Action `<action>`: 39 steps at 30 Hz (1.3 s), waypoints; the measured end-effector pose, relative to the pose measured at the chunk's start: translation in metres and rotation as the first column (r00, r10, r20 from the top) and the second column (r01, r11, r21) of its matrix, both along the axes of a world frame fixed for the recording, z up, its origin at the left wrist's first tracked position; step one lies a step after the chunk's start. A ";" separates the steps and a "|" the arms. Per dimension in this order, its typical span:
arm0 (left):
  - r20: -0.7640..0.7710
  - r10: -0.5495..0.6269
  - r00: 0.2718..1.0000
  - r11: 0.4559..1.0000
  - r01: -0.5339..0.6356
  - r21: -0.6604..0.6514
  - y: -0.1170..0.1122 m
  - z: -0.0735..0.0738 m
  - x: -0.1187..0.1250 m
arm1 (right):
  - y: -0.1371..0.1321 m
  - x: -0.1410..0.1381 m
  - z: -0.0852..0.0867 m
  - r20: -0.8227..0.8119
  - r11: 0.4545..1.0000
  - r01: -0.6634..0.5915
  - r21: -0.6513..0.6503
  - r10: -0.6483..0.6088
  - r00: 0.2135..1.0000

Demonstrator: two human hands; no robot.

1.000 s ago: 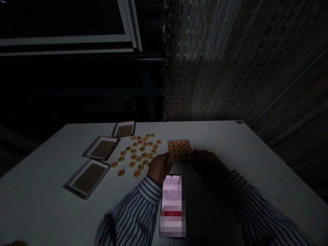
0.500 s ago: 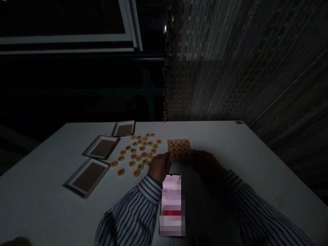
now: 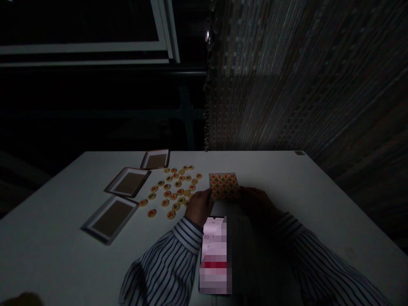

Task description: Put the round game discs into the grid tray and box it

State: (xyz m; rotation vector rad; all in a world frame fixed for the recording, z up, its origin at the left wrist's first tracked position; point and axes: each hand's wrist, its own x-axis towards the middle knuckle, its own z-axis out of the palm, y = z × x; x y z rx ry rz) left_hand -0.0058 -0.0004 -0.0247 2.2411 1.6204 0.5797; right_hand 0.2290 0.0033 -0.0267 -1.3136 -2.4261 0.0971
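Note:
A shallow square box of Chinese chess pieces [image 3: 224,186] is between my hands, its round pieces packed in rows with mostly red characters showing. My left hand [image 3: 199,208] grips its near left corner, fingers closed against the edge. At the right edge, my right hand [image 3: 259,202] holds the box too, though deep shadow hides most of its fingers. Loose Chinese chess pieces [image 3: 173,196] with red or black characters lie scattered on the table left of my left hand; a few are face down. Some of them are partly hidden by that hand.
A lit phone [image 3: 215,255] with a timer-like display lies on the white table [image 3: 63,199] between my forearms. Three open, shallow box parts [image 3: 110,219] lie at the left. Beyond the table hang a bead curtain [image 3: 264,85] and a window frame [image 3: 164,29].
The whole view has shifted very slightly. Both hands stay on the box, and the loose pieces keep their places.

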 end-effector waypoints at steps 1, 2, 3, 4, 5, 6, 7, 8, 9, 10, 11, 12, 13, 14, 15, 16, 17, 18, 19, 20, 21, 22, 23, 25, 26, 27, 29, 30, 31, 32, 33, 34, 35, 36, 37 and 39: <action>-0.002 0.001 1.000 1.000 -0.001 0.002 0.000 0.000 0.000 | 0.000 0.000 0.001 0.000 1.000 -0.002 -0.002 0.002 1.000; -0.003 0.001 1.000 1.000 -0.001 0.005 0.000 0.000 0.000 | 0.000 -0.001 0.002 -0.001 1.000 0.004 -0.004 -0.004 1.000; -0.003 0.000 1.000 1.000 0.000 0.008 0.000 0.001 0.000 | -0.001 -0.001 0.003 -0.006 1.000 0.017 -0.007 -0.017 1.000; -0.003 -0.001 1.000 1.000 0.001 0.010 0.000 0.001 0.000 | -0.002 -0.001 0.004 -0.012 1.000 0.026 -0.012 -0.026 1.000; -0.003 0.001 1.000 1.000 -0.001 0.010 0.000 0.001 0.000 | -0.003 -0.002 0.006 -0.020 0.999 0.035 -0.013 -0.035 0.999; -0.002 0.002 1.000 1.000 -0.002 0.009 0.000 0.001 0.000 | -0.004 -0.002 0.007 -0.028 0.999 0.040 -0.012 -0.040 0.999; 0.000 0.000 1.000 1.000 0.000 0.009 0.000 0.002 0.000 | -0.004 -0.002 0.007 -0.034 0.999 0.042 -0.011 -0.043 0.999; 0.001 -0.002 1.000 1.000 0.002 0.012 0.000 0.002 0.000 | -0.004 -0.003 0.007 -0.037 0.999 0.042 -0.011 -0.043 0.998; 0.002 -0.004 1.000 1.000 0.004 0.017 0.000 0.002 0.000 | -0.004 -0.003 0.007 -0.039 0.999 0.042 -0.013 -0.042 0.998; 0.001 -0.003 1.000 1.000 0.003 0.022 0.000 0.001 0.000 | -0.004 -0.003 0.006 -0.039 0.999 0.042 -0.015 -0.042 0.998; -0.001 -0.001 1.000 1.000 0.001 0.027 0.000 0.001 0.000 | -0.003 -0.003 0.005 -0.035 0.999 0.041 -0.014 -0.041 0.999; -0.006 0.000 1.000 1.000 0.000 0.030 0.000 0.001 0.000 | -0.002 -0.003 0.003 -0.030 0.999 0.041 -0.010 -0.041 0.999; -0.012 0.002 1.000 1.000 -0.001 0.031 0.000 0.001 0.000 | -0.002 -0.003 0.002 -0.026 0.999 0.041 -0.002 -0.041 0.999; -0.016 0.001 1.000 0.999 -0.001 0.032 0.001 0.000 0.000 | -0.001 -0.003 0.001 -0.024 0.999 0.045 0.004 -0.045 0.999; -0.018 0.000 1.000 0.999 0.000 0.034 0.001 0.000 0.000 | -0.001 -0.003 0.000 -0.020 0.999 0.046 0.006 -0.046 0.999; -0.018 -0.001 1.000 0.999 0.002 0.035 0.001 0.000 0.000 | -0.001 -0.002 0.000 -0.018 0.999 0.045 0.004 -0.045 0.999; -0.015 -0.001 1.000 0.999 0.002 0.035 0.001 0.000 0.000 | -0.001 -0.002 0.001 -0.020 0.999 0.043 -0.001 -0.043 0.999; -0.010 0.001 1.000 0.999 -0.001 0.034 0.001 0.000 0.000 | -0.002 -0.002 0.001 -0.025 0.999 0.041 -0.005 -0.041 0.999; -0.004 0.003 1.000 0.999 -0.003 0.032 0.002 0.000 0.001 | -0.002 -0.003 0.002 -0.030 0.999 0.041 -0.006 -0.041 0.999; -0.001 0.003 1.000 1.000 -0.003 0.030 0.002 0.000 0.001 | -0.003 -0.003 0.002 -0.037 0.999 0.044 -0.003 -0.044 0.998; 0.002 0.002 1.000 1.000 -0.002 0.029 0.002 0.000 0.001 | -0.003 -0.003 0.003 -0.046 0.999 0.048 0.002 -0.047 0.998; 0.004 0.002 1.000 0.999 -0.002 0.033 0.002 -0.001 0.001 | -0.003 -0.003 0.003 -0.054 0.999 0.054 0.003 -0.054 0.997; 0.004 0.002 1.000 0.999 -0.003 0.037 0.002 -0.001 0.001 | -0.003 -0.004 0.003 -0.058 0.998 0.058 0.002 -0.058 0.997; 0.001 0.005 1.000 0.999 -0.005 0.043 0.002 -0.001 0.001 | -0.003 -0.003 0.001 -0.060 0.998 0.063 0.005 -0.062 0.996; 0.000 0.009 1.000 0.999 -0.009 0.046 0.002 -0.002 0.001 | -0.003 -0.003 0.000 -0.060 0.998 0.066 0.010 -0.065 0.996; -0.001 0.013 1.000 0.999 -0.013 0.047 0.002 -0.002 0.001 | -0.002 -0.003 -0.001 -0.061 0.998 0.068 0.016 -0.067 0.996; -0.001 0.011 1.000 0.999 -0.011 0.047 0.002 -0.002 0.001 | -0.002 -0.001 -0.003 -0.063 0.998 0.060 0.033 -0.058 0.996; -0.001 0.009 1.000 0.999 -0.009 0.048 0.002 -0.002 0.001 | -0.002 -0.001 -0.004 -0.058 0.998 0.050 0.042 -0.047 0.997; -0.002 0.005 1.000 0.999 -0.005 0.050 0.003 -0.003 0.001 | -0.001 0.000 -0.005 -0.046 0.998 0.038 0.053 -0.036 0.998; -0.004 0.000 1.000 0.999 0.000 0.049 0.003 -0.003 0.001 | -0.001 0.000 -0.005 -0.029 0.997 0.032 0.064 -0.030 0.999; -0.005 -0.004 1.000 0.999 0.004 0.050 0.003 -0.003 0.001 | -0.001 0.000 -0.005 -0.010 0.997 0.030 0.073 -0.029 1.000; -0.005 -0.008 1.000 0.999 0.008 0.052 0.003 -0.004 0.001 | -0.001 0.000 -0.005 0.007 0.996 0.030 0.080 -0.031 1.000; -0.003 -0.011 1.000 0.998 0.011 0.054 0.003 -0.004 0.001 | -0.001 0.000 -0.004 0.021 0.996 0.028 0.082 -0.030 0.999; -0.002 -0.011 1.000 0.998 0.011 0.057 0.003 -0.004 0.001 | -0.001 -0.001 -0.003 0.030 0.996 0.024 0.083 -0.026 0.999; -0.003 -0.010 1.000 0.998 0.011 0.059 0.003 -0.004 0.001 | -0.001 -0.001 -0.002 0.036 0.996 0.019 0.087 -0.022 0.999; -0.007 -0.007 1.000 0.998 0.008 0.062 0.003 -0.003 0.001 | 0.000 -0.001 -0.002 0.045 0.995 0.007 0.096 -0.011 0.999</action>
